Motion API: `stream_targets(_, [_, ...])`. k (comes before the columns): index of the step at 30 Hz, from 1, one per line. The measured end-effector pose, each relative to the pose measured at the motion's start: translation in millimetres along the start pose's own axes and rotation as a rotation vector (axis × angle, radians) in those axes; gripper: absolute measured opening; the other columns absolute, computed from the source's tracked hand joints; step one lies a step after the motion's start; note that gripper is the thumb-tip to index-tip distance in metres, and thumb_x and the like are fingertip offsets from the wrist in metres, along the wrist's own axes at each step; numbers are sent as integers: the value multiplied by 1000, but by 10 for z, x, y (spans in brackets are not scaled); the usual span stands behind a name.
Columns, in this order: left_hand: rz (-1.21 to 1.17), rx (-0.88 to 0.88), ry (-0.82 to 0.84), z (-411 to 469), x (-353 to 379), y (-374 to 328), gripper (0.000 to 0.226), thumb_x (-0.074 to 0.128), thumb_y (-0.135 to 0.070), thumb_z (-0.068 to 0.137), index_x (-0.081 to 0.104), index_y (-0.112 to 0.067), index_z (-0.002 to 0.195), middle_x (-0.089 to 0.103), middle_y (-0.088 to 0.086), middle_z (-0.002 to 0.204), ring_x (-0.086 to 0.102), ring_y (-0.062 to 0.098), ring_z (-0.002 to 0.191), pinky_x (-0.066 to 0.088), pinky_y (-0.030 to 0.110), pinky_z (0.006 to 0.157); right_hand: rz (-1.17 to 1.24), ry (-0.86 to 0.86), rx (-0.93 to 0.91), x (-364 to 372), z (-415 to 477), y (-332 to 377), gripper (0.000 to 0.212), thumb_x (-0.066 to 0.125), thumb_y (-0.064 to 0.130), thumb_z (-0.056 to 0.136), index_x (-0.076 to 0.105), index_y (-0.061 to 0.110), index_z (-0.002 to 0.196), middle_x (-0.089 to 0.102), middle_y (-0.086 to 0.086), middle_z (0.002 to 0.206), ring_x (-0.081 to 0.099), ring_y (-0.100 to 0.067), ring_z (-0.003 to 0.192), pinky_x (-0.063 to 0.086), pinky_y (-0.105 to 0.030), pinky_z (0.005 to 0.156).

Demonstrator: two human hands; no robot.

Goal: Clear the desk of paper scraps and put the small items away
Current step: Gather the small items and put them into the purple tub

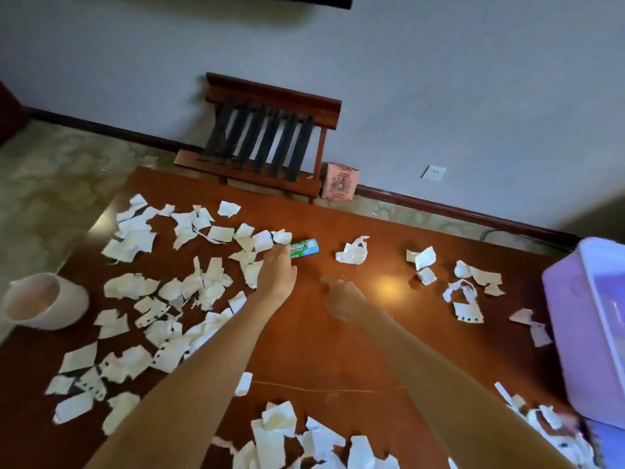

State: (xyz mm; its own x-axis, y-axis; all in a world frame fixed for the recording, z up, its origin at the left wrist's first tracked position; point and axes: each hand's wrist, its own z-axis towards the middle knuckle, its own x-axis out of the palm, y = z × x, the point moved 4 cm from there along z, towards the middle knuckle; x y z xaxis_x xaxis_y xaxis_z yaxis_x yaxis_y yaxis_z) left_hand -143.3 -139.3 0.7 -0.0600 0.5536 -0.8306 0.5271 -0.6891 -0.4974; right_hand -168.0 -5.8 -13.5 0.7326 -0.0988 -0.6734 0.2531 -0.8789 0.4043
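Green gum pack (303, 248): lies flat on the desk (338, 350), far-centre, long axis running left to right. White lettering on the green face, too blurred to read for certain. Its left end sits against the nearest paper scraps (189, 292).

Left hand (275, 270): stretched out over the desk, back of hand up, fingers held together, tips at the pack's left end. Whether they pinch the pack or only touch it cannot be told.

Right hand (341, 297): just right of the left hand, low over bare wood, motion-blurred. Fingers loosely curled, one pointing left; nothing in it.

Scraps: white torn pieces, thickest over the left half of the desk, a second heap along the near edge, looser groups to the right of the pack. Several carry a row of small dark punched holes; no print readable.

White round container (44, 301): at the desk's left edge, mouth open.

Purple plastic box (581, 316): at the right edge, pale translucent lid.

Beyond the desk, on the floor by the wall: a wooden rack (267, 137) with dark slats; just right of it a pink carton (340, 181), printed, text unreadable. White wall socket (433, 172) further right.
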Motion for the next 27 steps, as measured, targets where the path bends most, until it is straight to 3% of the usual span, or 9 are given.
stream_targets(3, [168,76,89,256,106,7,56,53,-17,93,31,-7,143,40,12,144,36,26,135,37,35,107,31,-39,54,-142,190,-16,50,41,5,89,40,10,139,48,-16,138,45,-32,129,42,-31,95])
stream_targets(5, [277,103,108,350,174,25,52,54,-19,93,35,-9,140,41,12,140,39,26,131,40,36,102,60,-73,71,-223,272,-24,46,41,2,85,45,8,131,52,-17,130,53,-35,117,43,-30,81])
stream_targets(8, [335,134,88,416,210,16,42,56,-21,91,44,-9,130,48,11,130,46,25,122,45,33,95,64,-165,69,-294,337,-34,41,41,3,87,44,9,127,47,-15,128,54,-37,112,47,-38,86])
stream_targets(11, [261,174,106,365,216,-50,41,60,-16,89,48,-6,127,49,12,127,48,25,119,46,33,96,-52,-229,29,-322,342,-58,57,42,-1,89,29,16,142,27,-9,147,50,-35,122,50,-44,89])
stream_targets(14, [175,229,112,230,143,-246,40,62,-13,87,52,-7,125,51,10,124,52,24,116,45,31,95,-100,-241,-25,-387,234,-148,71,51,1,90,18,26,149,13,-5,156,51,-33,123,50,-40,90])
stream_targets(17, [141,348,145,51,51,-619,31,62,-15,87,58,-10,117,58,8,112,56,22,106,46,28,86,-91,-367,-84,-524,19,-323,56,56,9,89,37,23,141,40,-5,140,60,-30,108,53,-36,82])
stream_targets(20, [70,474,207,-179,-4,-1117,38,64,-13,86,59,-12,123,60,7,112,56,21,106,48,30,88,9,-551,-104,-728,-322,-555,36,61,18,87,54,13,122,56,-8,114,63,-30,95,49,-35,73])
stream_targets(24, [-89,574,233,-473,8,-1861,39,65,-5,83,59,-12,121,60,8,116,58,23,105,51,36,90,47,-689,-70,-1090,-834,-997,35,64,20,85,56,6,115,61,-13,108,62,-32,92,48,-38,71])
stream_targets(27, [-221,619,257,-675,180,-2455,38,61,-12,88,57,-16,125,62,3,115,58,17,98,48,21,77,119,-757,30,-1367,-1217,-1476,34,61,19,87,50,3,115,55,-13,109,58,-30,94,42,-35,66])
